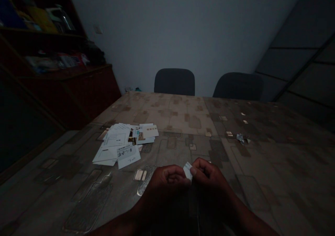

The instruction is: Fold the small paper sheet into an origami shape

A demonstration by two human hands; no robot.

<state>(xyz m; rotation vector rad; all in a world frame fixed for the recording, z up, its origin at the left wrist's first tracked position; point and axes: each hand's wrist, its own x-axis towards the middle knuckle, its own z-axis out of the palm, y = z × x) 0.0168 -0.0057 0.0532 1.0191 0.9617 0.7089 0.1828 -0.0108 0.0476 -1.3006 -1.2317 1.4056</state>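
Between my two hands, near the front edge of the table, is a small piece of white paper (187, 169) with faint marks on it. My left hand (171, 176) is closed, its thumb and fingers pinching the paper's lower left side. From the other side my right hand (205, 171) grips it, the thumb lying over its upper right edge. To the left a loose pile of white printed papers and cards (117, 141) lies spread on the table. Off to the right sits a small crumpled bit of paper (243, 139).
A patterned cloth covers the table (162, 107). Two dark chairs, one at the middle (174, 81) and one at the right (238, 86), stand behind its far edge. A dark wooden cabinet (86, 93) with loaded shelves is at the left. The room is dim.
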